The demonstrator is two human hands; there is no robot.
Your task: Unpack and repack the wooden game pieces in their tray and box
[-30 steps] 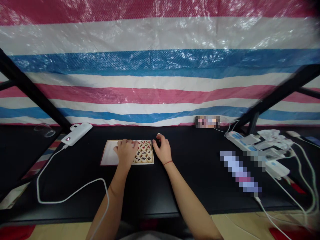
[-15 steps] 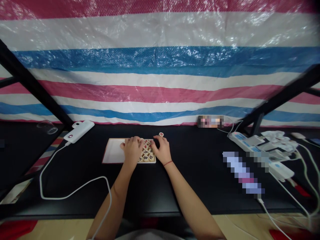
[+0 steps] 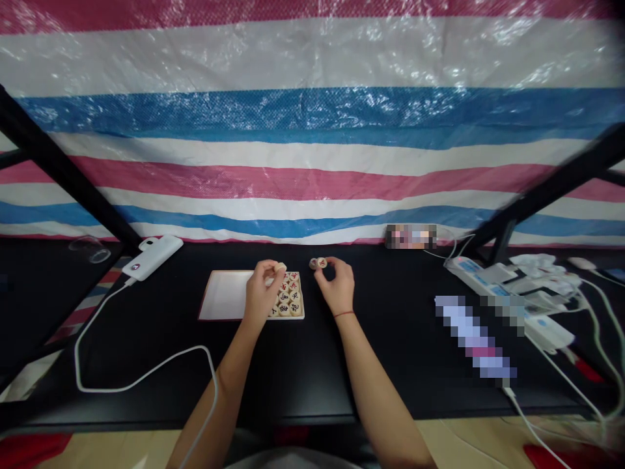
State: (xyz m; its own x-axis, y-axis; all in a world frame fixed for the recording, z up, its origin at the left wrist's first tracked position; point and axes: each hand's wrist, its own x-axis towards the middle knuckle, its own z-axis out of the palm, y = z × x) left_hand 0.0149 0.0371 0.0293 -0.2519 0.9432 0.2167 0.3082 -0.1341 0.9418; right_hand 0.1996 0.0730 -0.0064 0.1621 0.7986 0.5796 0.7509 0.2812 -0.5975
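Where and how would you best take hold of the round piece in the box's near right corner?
Probably by opposite sides of its round rim, coming from above. The corner piece lies flat, black marking up, with neighbouring pieces and the walls of the box close around it, so a low sideways approach looks hard.

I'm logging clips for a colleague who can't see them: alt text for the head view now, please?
A person's left hand holds a round piece by the far edge of a shallow box of red- and black-marked pieces. The right hand pinches a second piece beside a third piece on a black table.
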